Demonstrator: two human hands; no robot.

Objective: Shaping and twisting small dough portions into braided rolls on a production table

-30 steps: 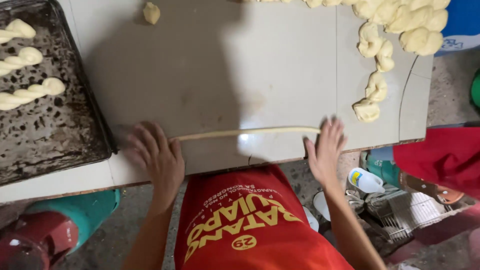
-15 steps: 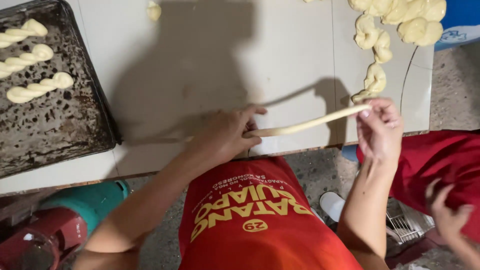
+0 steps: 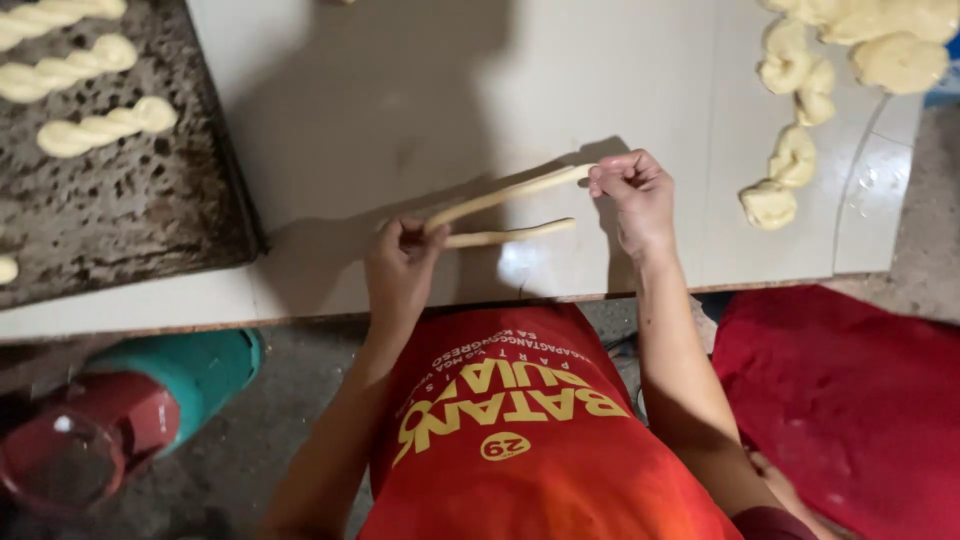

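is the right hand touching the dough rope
Touching. The head view shows the right hand pinching one end of the dough rope between its fingertips, while the left hand grips the folded end.

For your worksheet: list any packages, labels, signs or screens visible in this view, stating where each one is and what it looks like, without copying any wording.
Printed shirt design: on the person's red shirt, bottom centre; curved yellow and white lettering above a small yellow oval badge.
No packages, signs or screens can be made out.

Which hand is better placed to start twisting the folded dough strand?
Probably the right hand. It pinches the free ends of the dough strand above the white table, free to turn. The left hand grips the folded end and looks better placed to anchor it.
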